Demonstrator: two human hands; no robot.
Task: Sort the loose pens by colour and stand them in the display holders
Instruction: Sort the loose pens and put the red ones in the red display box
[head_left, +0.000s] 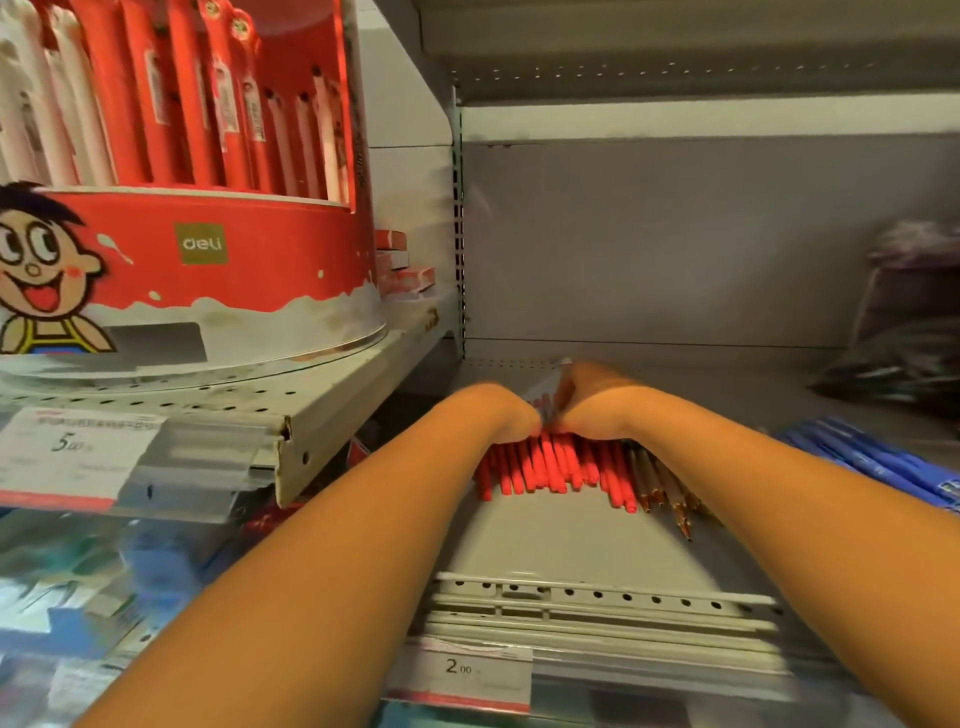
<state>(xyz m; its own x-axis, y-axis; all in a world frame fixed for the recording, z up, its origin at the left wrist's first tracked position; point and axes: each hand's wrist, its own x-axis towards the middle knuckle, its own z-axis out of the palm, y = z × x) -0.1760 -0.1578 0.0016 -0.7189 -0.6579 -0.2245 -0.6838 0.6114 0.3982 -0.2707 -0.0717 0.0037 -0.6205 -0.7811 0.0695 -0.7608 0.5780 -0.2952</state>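
A row of several red pens (550, 470) lies on the grey shelf (571, 540) in front of me. Both hands reach over its far end. My left hand (506, 413) and my right hand (597, 402) sit side by side with fingers curled down over the pens' far ends; the fingertips are hidden behind the knuckles. A few clear amber pens (670, 493) lie just right of the red ones, under my right forearm. A pile of blue pens (878, 467) lies at the right edge of the shelf.
A round red display holder (208, 260) full of red and white pens stands on the higher shelf at left. Small red boxes (405, 270) sit behind it. A dark plastic bag (904, 332) rests at the back right. Price labels (462, 670) line the shelf fronts.
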